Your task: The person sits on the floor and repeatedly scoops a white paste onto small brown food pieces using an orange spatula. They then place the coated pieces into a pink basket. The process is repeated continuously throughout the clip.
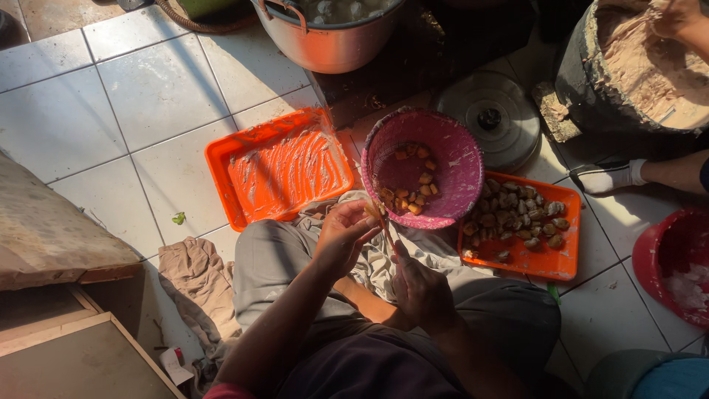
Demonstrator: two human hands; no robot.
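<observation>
Person seated on white tile floor, knees up, both hands meeting over the lap at frame centre.

Left hand: fingers curled together, tips pinched on a small pale-orange piece held right at the near rim of the pink basket. Right hand: closed in a loose fist at 5 o'clock from the left hand, gripping a thin stick-like tool that runs up toward the piece; which kind of tool, cannot tell. The two hands sit just beside each other, barely apart.

Pink basket tilted toward the person, at 1 o'clock from the hands, with a few orange chunks lying in its lower side. Its lower edge overlaps the left end of the orange tray of shelled lumps, at 3 o'clock.

Empty-looking orange tray, smeared, at 11 o'clock; its near corner touches the grey cloth over the knees.

Open tile lies at 9 to 11 o'clock, wide and sunlit. Tight at 12 to 3: metal pot, round lid, dark tub of paste with another person's hand in it, a socked foot, red basin. Wooden boards close off 8 o'clock.
</observation>
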